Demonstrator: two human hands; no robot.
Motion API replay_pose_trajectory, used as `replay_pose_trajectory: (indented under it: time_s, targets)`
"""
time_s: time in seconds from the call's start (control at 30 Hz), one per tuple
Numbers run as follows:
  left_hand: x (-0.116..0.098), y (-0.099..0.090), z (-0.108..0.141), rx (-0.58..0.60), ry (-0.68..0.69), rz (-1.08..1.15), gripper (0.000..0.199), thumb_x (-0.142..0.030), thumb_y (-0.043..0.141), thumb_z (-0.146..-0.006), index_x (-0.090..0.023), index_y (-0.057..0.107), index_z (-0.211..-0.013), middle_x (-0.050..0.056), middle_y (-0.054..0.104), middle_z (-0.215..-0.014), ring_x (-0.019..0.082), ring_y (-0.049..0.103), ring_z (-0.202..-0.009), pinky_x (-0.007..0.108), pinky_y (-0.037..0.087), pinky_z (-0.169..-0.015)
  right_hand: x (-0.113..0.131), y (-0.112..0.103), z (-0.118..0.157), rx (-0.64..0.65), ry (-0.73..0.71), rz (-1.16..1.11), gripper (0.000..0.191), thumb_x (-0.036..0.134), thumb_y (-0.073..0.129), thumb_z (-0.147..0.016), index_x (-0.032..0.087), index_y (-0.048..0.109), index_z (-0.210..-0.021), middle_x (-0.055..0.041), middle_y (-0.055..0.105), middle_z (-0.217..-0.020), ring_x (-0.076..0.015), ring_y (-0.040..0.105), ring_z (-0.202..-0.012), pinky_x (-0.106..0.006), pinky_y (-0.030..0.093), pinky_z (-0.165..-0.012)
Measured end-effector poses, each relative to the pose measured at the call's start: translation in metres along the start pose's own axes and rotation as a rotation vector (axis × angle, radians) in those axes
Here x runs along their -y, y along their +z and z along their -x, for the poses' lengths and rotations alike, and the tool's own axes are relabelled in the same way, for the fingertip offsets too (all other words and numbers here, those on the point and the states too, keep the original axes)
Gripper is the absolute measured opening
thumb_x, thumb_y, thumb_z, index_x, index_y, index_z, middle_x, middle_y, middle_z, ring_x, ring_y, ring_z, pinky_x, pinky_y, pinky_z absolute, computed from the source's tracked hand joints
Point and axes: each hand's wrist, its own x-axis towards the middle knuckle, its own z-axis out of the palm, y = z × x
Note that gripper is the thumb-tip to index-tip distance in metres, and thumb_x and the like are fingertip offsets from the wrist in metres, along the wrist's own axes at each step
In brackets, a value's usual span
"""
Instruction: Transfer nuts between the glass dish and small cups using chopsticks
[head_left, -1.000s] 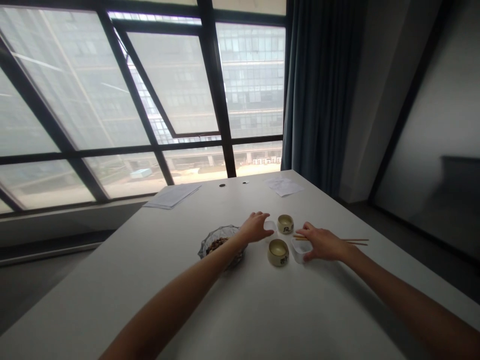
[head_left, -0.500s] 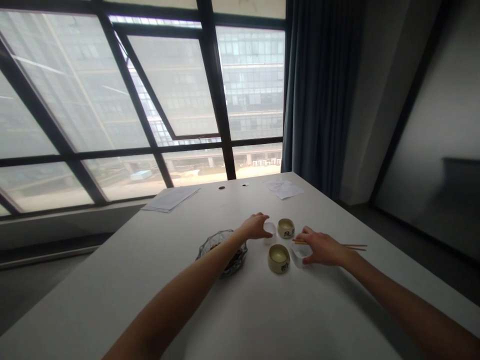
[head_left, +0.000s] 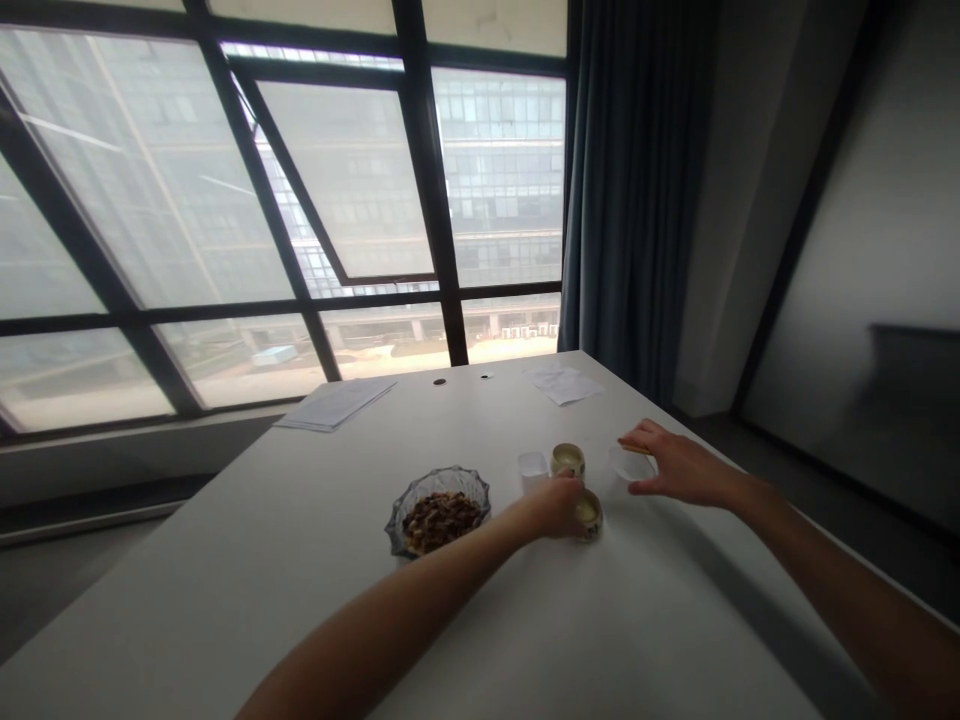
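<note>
Cream ceramic, the near cup [head_left: 589, 513] stands on the white table [head_left: 525, 620], and the left hand [head_left: 559, 503] is closed round its side. Just beyond this cup stands a second cream cup [head_left: 568, 459], with a small clear plastic cup [head_left: 532, 468] beside that one on the window side. To the right of the near cup, the right hand [head_left: 675, 466] grips a clear plastic tub [head_left: 628, 464], fingers curled over its rim. Left of the near cup sits a glass bowl [head_left: 438, 510] of brown bits. Farther off lie papers [head_left: 337, 402].
</note>
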Motion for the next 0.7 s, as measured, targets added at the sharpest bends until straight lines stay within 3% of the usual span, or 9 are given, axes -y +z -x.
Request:
replay_pose_trajectory:
  time_s: [0.13,0.27,0.4,0.5,0.63,0.7]
  targets:
    - [-0.014,0.000,-0.023,-0.006,0.044,0.032,0.033,-0.036,0.062,-0.097,-0.019,0.061,-0.126,0.010,0.061,-0.129,0.024,0.064,-0.107,0.045,0.056,-0.089,-0.002,-0.013,0.007,-0.029,-0.004,-0.020,0.064,0.048,0.079,-0.074,0.020,0.064,-0.130,-0.0096,0.060,-0.128,-0.0275,0.066,-0.104,-0.036,0.047,-0.098]
    - [-0.009,-0.012,-0.016,-0.067,0.062,0.074,0.038,-0.037,0.063,-0.096,-0.018,0.059,-0.129,0.011,0.060,-0.130,0.026,0.063,-0.109,0.047,0.055,-0.090,0.007,-0.021,0.010,-0.031,0.020,-0.025,0.065,0.046,0.080,-0.074,0.020,0.064,-0.131,-0.0098,0.059,-0.129,-0.0271,0.066,-0.106,-0.035,0.047,-0.098]
    - [0.021,-0.037,0.022,-0.243,-0.009,0.118,0.048,-0.040,0.065,-0.093,-0.020,0.055,-0.135,0.012,0.058,-0.134,0.027,0.062,-0.111,0.048,0.052,-0.095,0.038,-0.017,0.003,0.014,-0.003,-0.049,0.064,0.044,0.082,-0.073,0.022,0.064,-0.131,-0.0089,0.059,-0.130,-0.0264,0.066,-0.102,-0.035,0.048,-0.094]
    - [0.045,-0.050,0.064,-0.388,-0.100,0.143,0.050,-0.039,0.061,-0.093,-0.017,0.056,-0.137,0.013,0.057,-0.136,0.028,0.062,-0.111,0.041,0.048,-0.100,0.068,0.002,-0.009,0.082,-0.048,-0.050,0.064,0.044,0.083,-0.072,0.026,0.063,-0.130,-0.0076,0.059,-0.128,-0.0261,0.067,-0.098,-0.035,0.050,-0.088]
    - [0.062,-0.048,0.119,-0.466,-0.174,0.201,0.038,-0.038,0.052,-0.095,-0.022,0.063,-0.127,0.008,0.064,-0.124,0.018,0.066,-0.080,0.032,0.052,-0.081,0.097,0.041,-0.026,0.169,-0.141,0.016,0.063,0.043,0.087,-0.067,0.025,0.066,-0.124,-0.0080,0.060,-0.124,-0.0282,0.067,-0.097,-0.037,0.051,-0.084]
    - [0.066,-0.043,0.140,-0.471,-0.186,0.233,0.032,-0.037,0.054,-0.093,-0.024,0.067,-0.119,0.005,0.068,-0.116,0.016,0.064,-0.073,0.030,0.051,-0.075,0.101,0.059,-0.032,0.196,-0.179,0.067,0.060,0.043,0.088,-0.066,0.022,0.067,-0.118,-0.0097,0.061,-0.122,-0.0301,0.067,-0.097,-0.038,0.052,-0.082]
